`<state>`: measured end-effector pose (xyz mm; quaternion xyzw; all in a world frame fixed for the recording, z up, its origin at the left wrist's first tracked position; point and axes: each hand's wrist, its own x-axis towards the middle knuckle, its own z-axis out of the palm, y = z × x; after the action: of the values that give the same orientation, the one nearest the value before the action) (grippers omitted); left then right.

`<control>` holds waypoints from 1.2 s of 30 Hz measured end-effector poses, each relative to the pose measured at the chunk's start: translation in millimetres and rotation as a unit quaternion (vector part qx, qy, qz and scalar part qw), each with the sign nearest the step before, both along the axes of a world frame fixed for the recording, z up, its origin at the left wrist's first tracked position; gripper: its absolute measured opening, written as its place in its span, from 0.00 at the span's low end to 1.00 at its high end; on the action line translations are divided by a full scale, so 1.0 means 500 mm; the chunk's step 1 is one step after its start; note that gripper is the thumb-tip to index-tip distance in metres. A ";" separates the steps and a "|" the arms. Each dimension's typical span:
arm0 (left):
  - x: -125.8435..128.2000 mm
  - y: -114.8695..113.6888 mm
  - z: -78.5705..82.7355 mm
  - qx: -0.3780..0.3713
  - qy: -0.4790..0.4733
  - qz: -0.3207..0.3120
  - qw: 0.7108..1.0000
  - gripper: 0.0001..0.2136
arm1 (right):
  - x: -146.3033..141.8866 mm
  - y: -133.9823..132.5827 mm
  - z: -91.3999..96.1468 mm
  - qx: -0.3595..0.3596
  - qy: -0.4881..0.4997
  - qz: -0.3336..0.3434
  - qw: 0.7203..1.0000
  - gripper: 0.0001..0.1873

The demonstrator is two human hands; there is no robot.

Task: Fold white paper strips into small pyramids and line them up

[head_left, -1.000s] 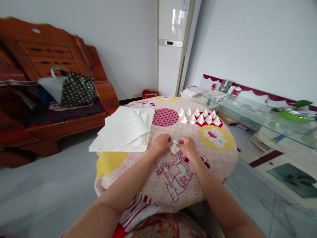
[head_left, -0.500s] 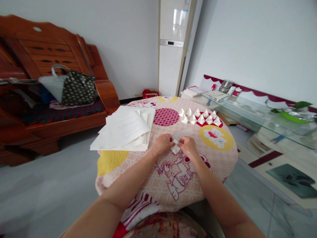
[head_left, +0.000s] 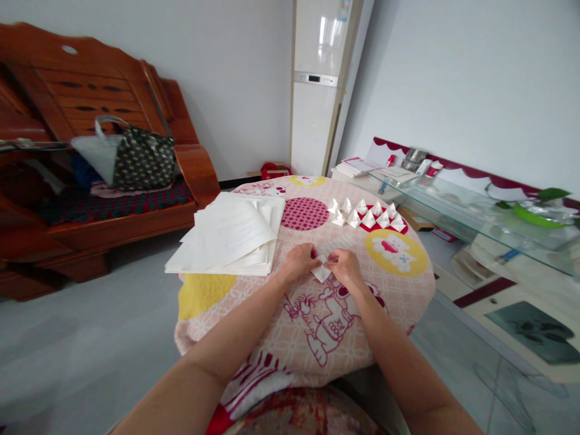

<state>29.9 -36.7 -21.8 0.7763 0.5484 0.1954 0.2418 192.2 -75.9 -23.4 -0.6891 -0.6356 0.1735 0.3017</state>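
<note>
Both my hands meet over a small folded paper [head_left: 321, 275] near the middle of the round table. My left hand [head_left: 299, 261] pinches its left side, fingers closed, and my right hand [head_left: 343, 264] pinches its right side. Its lower point sticks out between them, towards me. A strip of printed paper [head_left: 338, 243] lies flat just beyond the hands. Farther right, several folded white paper pyramids [head_left: 368, 217] stand in two rows. To the left of my hands rests a stack of white sheets [head_left: 226, 238], the top ones turned askew.
A pink patterned cloth [head_left: 272, 314] covers the table. At the right is a glass-topped cabinet [head_left: 475, 217] with cups and a plant. A wooden bench [head_left: 90, 223] carrying a dotted bag [head_left: 142, 158] stands at the left. An air conditioner [head_left: 315, 109] stands behind.
Hardly anything differs. My fingers have shifted very slightly on the folded paper, and the camera view has moved a little.
</note>
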 end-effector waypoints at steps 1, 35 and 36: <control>-0.001 0.002 -0.001 -0.003 -0.018 -0.005 1.000 0.07 | 0.003 0.000 0.000 -0.001 0.014 0.001 1.000 0.03; -0.023 0.001 0.030 -0.111 -0.465 -0.070 0.876 0.19 | 0.027 -0.009 0.025 0.052 0.400 0.068 0.913 0.15; -0.023 0.002 0.029 -0.104 -0.461 -0.063 0.879 0.19 | 0.027 -0.010 0.026 0.047 0.403 0.066 0.912 0.16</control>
<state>18.3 -35.8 -7.4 0.6018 0.3419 0.4569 0.5587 205.7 -80.9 -10.4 -0.5021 -0.5117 0.4260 0.5519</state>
